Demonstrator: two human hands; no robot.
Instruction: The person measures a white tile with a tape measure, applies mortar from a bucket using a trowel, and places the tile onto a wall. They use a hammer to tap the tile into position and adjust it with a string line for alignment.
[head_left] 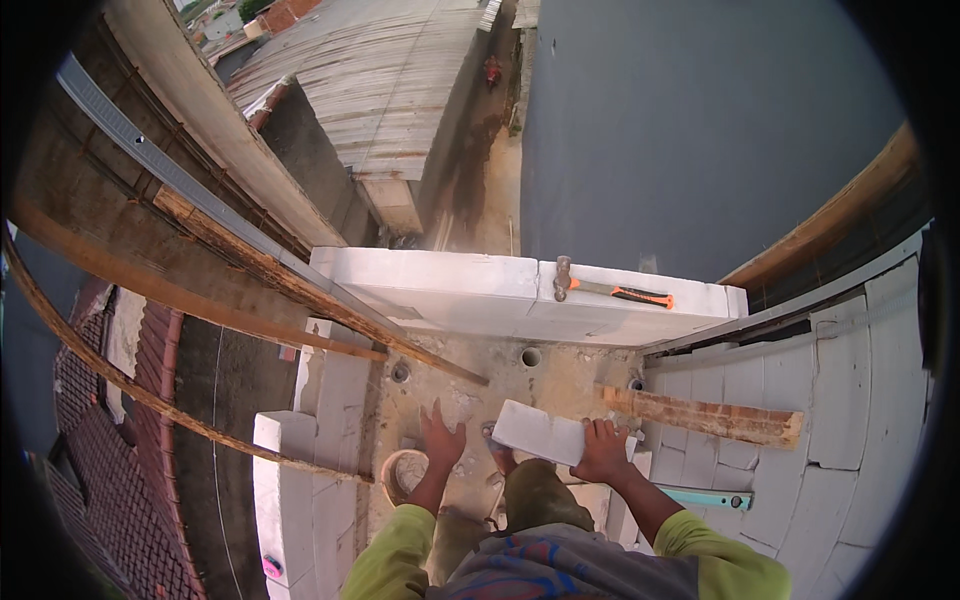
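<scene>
- Beneath my right fingers (598, 430): the white block (535, 432), gripped at one end.
- Left of these, my left fingers (437, 414) spread wide, empty.
- One-handed, I might tip it onto the foot (503, 461) nearby.

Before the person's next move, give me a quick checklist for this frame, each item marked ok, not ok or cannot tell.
1. Right hand on the white block: ok, it grips the block's right end.
2. Left hand on the block: not ok, it is open and apart from it.
3. Wall top ahead free of tools: not ok, a hammer lies there.
4. Teal level out of the hands: ok, it is to the right of them.
5. Foot clear of the block: cannot tell, depth is unclear.
</scene>
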